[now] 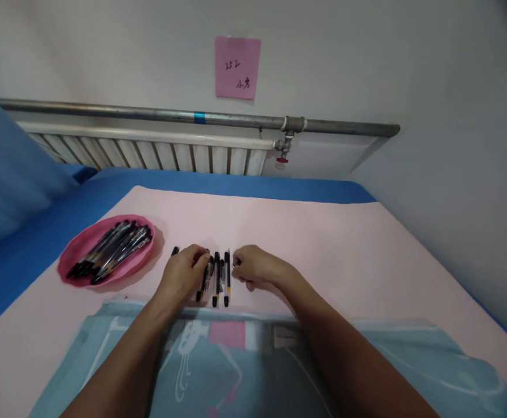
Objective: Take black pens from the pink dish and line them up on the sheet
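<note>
Several black-capped clear pens (216, 281) lie roughly parallel on the pink sheet, between my two hands. My left hand (186, 268) rests over the left end of this row, its fingers bent and closed at a pen (202, 283) partly hidden under them. The dark tip of another pen (175, 251) shows behind that hand. Just right of the row is my right hand (251, 264), fingers curled closed, with a tiny shiny bit at the fingertips too small to name. A pink oval basket (142, 264) at the left holds many more pens (114, 247).
The pink sheet (323, 249) covers a blue surface (279, 187). A light blue patterned cloth (118, 334) lies along the near side, under my forearms. Behind stand a white radiator (161, 139), a metal pipe (148, 113) and a red-handled valve (282, 160). A blue curtain (9, 174) hangs left.
</note>
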A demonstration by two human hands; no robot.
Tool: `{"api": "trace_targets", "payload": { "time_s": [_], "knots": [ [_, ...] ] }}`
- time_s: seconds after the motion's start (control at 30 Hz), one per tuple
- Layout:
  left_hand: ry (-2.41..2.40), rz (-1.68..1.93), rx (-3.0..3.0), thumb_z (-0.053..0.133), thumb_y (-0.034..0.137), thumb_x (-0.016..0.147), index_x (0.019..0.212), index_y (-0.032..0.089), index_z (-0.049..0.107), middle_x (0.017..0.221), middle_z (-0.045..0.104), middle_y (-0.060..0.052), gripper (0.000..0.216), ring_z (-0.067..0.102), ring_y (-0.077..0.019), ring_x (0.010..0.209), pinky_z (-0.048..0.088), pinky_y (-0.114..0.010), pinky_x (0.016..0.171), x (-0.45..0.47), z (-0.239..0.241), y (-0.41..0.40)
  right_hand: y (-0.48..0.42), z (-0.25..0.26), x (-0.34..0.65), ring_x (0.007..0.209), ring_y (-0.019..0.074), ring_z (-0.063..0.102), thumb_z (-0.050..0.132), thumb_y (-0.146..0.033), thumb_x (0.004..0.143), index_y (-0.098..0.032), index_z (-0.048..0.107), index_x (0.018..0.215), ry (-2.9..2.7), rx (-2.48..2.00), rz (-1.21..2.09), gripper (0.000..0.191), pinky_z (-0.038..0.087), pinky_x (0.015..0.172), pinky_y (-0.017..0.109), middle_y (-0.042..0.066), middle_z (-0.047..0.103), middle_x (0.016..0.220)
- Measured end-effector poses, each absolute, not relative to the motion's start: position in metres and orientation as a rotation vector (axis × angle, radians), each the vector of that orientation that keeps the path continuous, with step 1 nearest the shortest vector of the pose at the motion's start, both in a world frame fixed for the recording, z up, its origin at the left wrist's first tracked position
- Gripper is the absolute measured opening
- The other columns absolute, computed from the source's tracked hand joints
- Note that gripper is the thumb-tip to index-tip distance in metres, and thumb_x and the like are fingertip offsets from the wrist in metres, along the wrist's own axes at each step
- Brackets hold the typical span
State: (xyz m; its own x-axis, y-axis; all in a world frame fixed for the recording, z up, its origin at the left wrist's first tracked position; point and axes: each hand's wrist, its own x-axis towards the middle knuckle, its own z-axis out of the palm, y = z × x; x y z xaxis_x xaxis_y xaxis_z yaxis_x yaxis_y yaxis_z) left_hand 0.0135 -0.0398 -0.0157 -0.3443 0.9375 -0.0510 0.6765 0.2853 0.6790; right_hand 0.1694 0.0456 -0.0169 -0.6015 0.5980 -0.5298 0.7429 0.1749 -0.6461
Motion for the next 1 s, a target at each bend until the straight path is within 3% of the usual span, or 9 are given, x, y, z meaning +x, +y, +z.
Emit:
{"api": "trace_targets", "payload": {
  "time_s": [0.2,0.37,0.57,0.73,1.0],
  "knots": [
    [2.124,0.724,1.538,0.042,0.032,0.079,0.09,0.018,0.064,0.087,0.069,-0.004,0.028,0.06,-0.0185,0.081,0.041,-0.028,0.07,0.011,-0.012,-0.042,0.024,-0.017,0.188,0.04,0.0091,0.048,0.059,-0.024,0.063,-0.017,0.053,0.068,2.198,1.195,-1.492,0.009,0.037,0.039,0.02,-0.003,0.052,0.053],
    [2.116,0.706,1.543,0.042,0.033,0.079,0.091,0.018,0.064,0.087,0.069,-0.005,0.029,0.061,-0.0184,0.081,0.042,-0.027,0.07,0.011,-0.012,-0.043,0.023,-0.013,0.187,0.059,0.0108,0.051,0.057,-0.034,0.07,-0.016,0.061,0.073,2.518,1.183,-1.325,0.019,0.035,0.05,0.02,0.0,0.06,0.066],
    [2.118,0.665,1.575,0.04,0.033,0.079,0.09,0.018,0.064,0.086,0.069,-0.005,0.03,0.061,-0.0188,0.08,0.042,-0.027,0.068,0.01,-0.014,-0.042,0.024,-0.009,0.185,0.068,0.0137,0.053,0.049,-0.029,0.077,-0.016,0.056,0.105,2.686,1.494,-1.17,0.032,0.037,0.058,0.023,0.008,0.062,0.094],
    [2.117,0.65,1.575,0.04,0.034,0.08,0.09,0.018,0.063,0.086,0.069,-0.005,0.03,0.061,-0.0188,0.079,0.041,-0.027,0.067,0.01,-0.014,-0.042,0.026,-0.017,0.188,0.079,0.0167,0.053,0.05,-0.015,0.07,-0.017,0.06,0.099,2.813,1.348,-0.976,0.031,0.037,0.068,0.025,0.008,0.061,0.093],
    [2.124,0.612,1.597,0.04,0.032,0.08,0.09,0.017,0.064,0.087,0.069,-0.006,0.029,0.061,-0.0193,0.08,0.041,-0.028,0.068,0.008,-0.011,-0.041,0.027,-0.024,0.18,0.067,0.0128,0.049,0.053,-0.018,0.073,-0.015,0.06,0.081,2.853,1.307,-0.956,0.011,0.033,0.06,0.023,0.005,0.06,0.08]
  ]
}}
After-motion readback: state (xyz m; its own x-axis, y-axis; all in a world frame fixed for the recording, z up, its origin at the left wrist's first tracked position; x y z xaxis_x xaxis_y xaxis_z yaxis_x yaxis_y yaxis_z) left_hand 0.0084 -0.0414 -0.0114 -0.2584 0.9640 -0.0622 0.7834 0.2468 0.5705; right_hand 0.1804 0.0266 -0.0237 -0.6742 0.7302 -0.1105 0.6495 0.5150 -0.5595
